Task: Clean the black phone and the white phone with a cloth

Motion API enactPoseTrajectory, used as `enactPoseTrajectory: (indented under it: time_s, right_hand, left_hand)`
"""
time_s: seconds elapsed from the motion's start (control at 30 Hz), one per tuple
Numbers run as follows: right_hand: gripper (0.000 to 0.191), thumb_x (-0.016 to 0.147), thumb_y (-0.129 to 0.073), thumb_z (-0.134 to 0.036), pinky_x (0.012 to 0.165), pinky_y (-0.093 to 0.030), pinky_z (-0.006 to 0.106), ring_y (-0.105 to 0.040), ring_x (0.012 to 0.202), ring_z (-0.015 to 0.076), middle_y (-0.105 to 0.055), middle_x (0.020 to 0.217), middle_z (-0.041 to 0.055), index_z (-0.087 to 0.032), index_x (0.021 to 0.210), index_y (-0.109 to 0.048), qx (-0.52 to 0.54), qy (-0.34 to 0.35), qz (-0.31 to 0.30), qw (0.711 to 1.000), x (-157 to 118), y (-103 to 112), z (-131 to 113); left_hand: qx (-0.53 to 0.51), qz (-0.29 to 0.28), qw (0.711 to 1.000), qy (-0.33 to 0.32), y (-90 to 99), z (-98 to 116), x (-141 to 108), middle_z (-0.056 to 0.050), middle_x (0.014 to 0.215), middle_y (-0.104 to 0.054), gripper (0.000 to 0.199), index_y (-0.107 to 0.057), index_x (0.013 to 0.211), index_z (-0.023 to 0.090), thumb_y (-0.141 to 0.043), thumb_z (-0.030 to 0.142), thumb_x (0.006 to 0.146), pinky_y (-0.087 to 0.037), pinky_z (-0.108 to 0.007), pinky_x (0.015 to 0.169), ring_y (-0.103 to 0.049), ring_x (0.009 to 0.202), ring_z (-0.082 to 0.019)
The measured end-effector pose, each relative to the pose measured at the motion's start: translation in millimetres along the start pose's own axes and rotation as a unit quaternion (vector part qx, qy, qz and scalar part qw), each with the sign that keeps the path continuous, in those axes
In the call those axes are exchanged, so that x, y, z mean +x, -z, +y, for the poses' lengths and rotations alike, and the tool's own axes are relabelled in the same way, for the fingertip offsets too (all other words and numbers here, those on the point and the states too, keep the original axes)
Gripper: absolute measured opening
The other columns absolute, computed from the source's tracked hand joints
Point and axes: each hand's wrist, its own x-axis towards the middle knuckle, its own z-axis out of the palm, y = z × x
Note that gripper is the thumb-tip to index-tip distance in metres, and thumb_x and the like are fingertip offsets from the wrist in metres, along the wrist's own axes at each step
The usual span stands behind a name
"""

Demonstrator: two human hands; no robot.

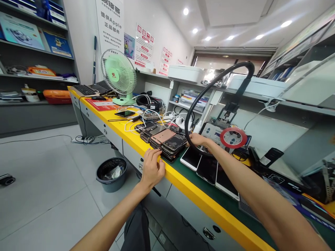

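Stacks of phone parts (163,136) lie on the yellow-edged bench (180,179). My left hand (152,168) rests at the bench edge, its fingertips against the near side of the stacks; its fingers are bent, and whether they grip anything is unclear. At the right end of the stacks is my right hand (196,140), beside a dark phone part (175,142); its fingertips are partly hidden behind the black hose (186,122). Just right of the stacks, a white-framed phone (191,157), a black one (207,169) and a white tablet (225,181) lie side by side on the green mat.
A green fan (117,73), white cables (142,120) and a dark phone (125,113) are further left on the bench. Behind my right arm are a grey machine and a red tape roll (233,137). A waste bin (112,174) stands on the floor.
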Motion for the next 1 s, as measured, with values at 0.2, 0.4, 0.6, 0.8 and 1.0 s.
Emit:
enactPoseTrajectory:
  time_s: [0.2, 0.4, 0.6, 0.8, 1.0]
  right_hand:
    - [0.027, 0.096, -0.063, -0.034, 0.078, -0.058, 0.036, -0.065, 0.092, 0.02, -0.064, 0.111, 0.0064, -0.014, 0.114, -0.062, 0.017, -0.007, 0.018, 1.0, 4.7, -5.4, 2.5]
    - [0.03, 0.096, -0.062, -0.035, 0.084, -0.057, 0.04, -0.064, 0.099, 0.0228, -0.062, 0.118, 0.0075, -0.015, 0.118, -0.062, 0.037, -0.021, 0.034, 0.999, 1.1, -7.2, 3.4]
    - [0.031, 0.096, -0.062, -0.035, 0.084, -0.057, 0.04, -0.064, 0.1, 0.023, -0.062, 0.119, 0.008, -0.015, 0.12, -0.061, 0.058, -0.029, 0.048, 0.997, -0.5, -7.1, 1.5]
    - [0.028, 0.097, -0.062, -0.034, 0.079, -0.058, 0.037, -0.065, 0.094, 0.0201, -0.064, 0.113, 0.0074, -0.014, 0.116, -0.062, 0.093, -0.031, 0.079, 0.992, -12.7, -4.9, -0.4]
    - [0.023, 0.097, -0.06, -0.034, 0.08, -0.056, 0.035, -0.064, 0.092, 0.0186, -0.064, 0.111, 0.0066, -0.016, 0.109, -0.064, 0.155, -0.024, 0.225, 0.962, -49.7, 6.7, 13.9]
  left_hand:
    - [-0.002, -0.002, 1.0, 0.015, -3.5, 1.4, -0.5, -0.008, 0.106, -0.063, 0.034, -0.055, 0.115, 0.022, -0.052, 0.011, 0.083, -0.038, -0.053, 0.112, -0.058, 0.107, -0.026]
    - [-0.003, -0.01, 0.999, 0.04, 0.3, 4.9, 3.7, -0.01, 0.111, -0.06, 0.04, -0.049, 0.121, 0.02, -0.055, 0.012, 0.082, -0.042, -0.052, 0.105, -0.054, 0.11, -0.028]
    - [-0.004, -0.022, 0.999, 0.045, 2.7, 7.1, 6.8, -0.009, 0.11, -0.06, 0.036, -0.051, 0.116, 0.021, -0.054, 0.012, 0.081, -0.043, -0.05, 0.103, -0.055, 0.109, -0.028]
    - [-0.001, -0.038, 0.998, 0.043, 5.7, 9.5, 8.6, -0.009, 0.112, -0.06, 0.036, -0.053, 0.113, 0.022, -0.056, 0.013, 0.078, -0.046, -0.047, 0.098, -0.057, 0.108, -0.028]
    - [0.054, -0.075, 0.996, -0.007, 24.9, 20.0, 36.1, -0.012, 0.12, -0.059, 0.028, -0.056, 0.111, 0.023, -0.053, 0.017, 0.083, -0.046, -0.046, 0.102, -0.056, 0.115, -0.028]
